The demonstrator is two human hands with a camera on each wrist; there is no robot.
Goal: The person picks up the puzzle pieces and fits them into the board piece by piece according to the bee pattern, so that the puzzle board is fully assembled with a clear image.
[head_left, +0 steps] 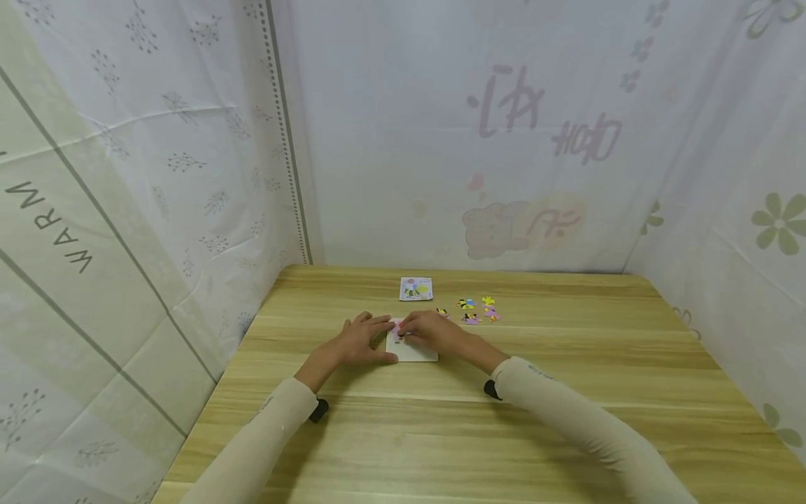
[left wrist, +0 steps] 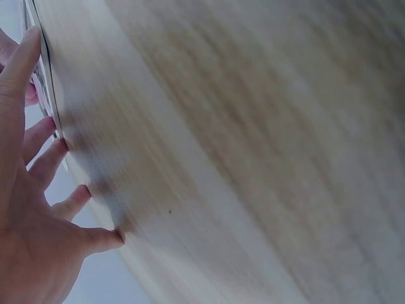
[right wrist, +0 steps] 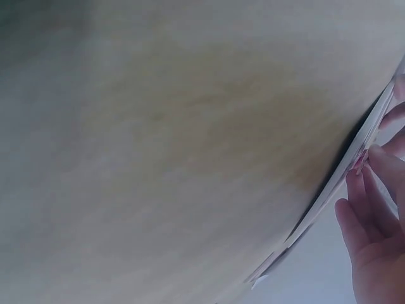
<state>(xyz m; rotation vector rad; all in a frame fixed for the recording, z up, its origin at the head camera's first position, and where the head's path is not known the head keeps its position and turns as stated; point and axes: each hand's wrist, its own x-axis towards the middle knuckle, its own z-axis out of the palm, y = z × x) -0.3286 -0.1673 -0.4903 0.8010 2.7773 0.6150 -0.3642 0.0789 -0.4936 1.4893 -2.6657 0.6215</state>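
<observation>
A small white puzzle board point(head_left: 415, 353) lies on the wooden table, with pink puzzle pieces point(head_left: 396, 333) at its upper left. My left hand point(head_left: 362, 341) is spread along the board's left side, its thumb at the lower left corner and fingertips by the upper left edge. In the left wrist view its fingers point(left wrist: 47, 161) are extended and apart. My right hand point(head_left: 434, 331) reaches over the board from the right. Between its thumb and fingertips it pinches a small pinkish puzzle piece point(right wrist: 361, 162), low over the board and partly hidden by the fingers.
Beyond the board lies a picture card point(head_left: 416, 289) showing a bee. Several loose puzzle pieces point(head_left: 471, 318), yellow, black and pink, are scattered to the right of the board. A patterned curtain point(head_left: 390, 175) hangs behind the table point(head_left: 403, 448) and along both sides.
</observation>
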